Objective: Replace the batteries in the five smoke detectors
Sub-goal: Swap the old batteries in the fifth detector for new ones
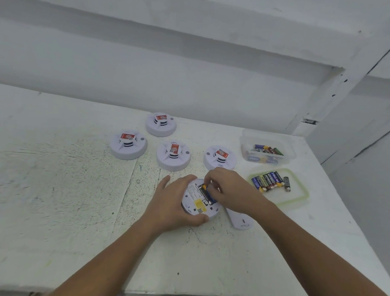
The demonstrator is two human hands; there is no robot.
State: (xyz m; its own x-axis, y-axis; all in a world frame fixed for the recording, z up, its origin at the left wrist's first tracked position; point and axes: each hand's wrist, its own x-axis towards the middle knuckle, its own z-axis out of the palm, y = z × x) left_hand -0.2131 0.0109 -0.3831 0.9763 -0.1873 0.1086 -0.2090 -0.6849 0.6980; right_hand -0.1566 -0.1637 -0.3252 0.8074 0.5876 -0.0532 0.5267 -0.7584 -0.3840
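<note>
A white smoke detector [196, 206] lies upside down near the middle of the table, its battery bay uncovered. My left hand [171, 202] grips its left rim, thumb at the front edge. My right hand [228, 191] pinches a blue and yellow battery [206, 193] that sits in the bay. The detector's cover [240, 219] lies on the table just to its right, partly under my right forearm. Several other detectors stand face up behind: one [128, 145], one [161, 124], one [173, 155] and one [220, 158].
A clear tub [289, 152] with several batteries stands at the back right. In front of it a green-rimmed lid [299, 197] carries a row of several batteries [269, 181]. The table's right edge runs close past both. A white wall rises behind.
</note>
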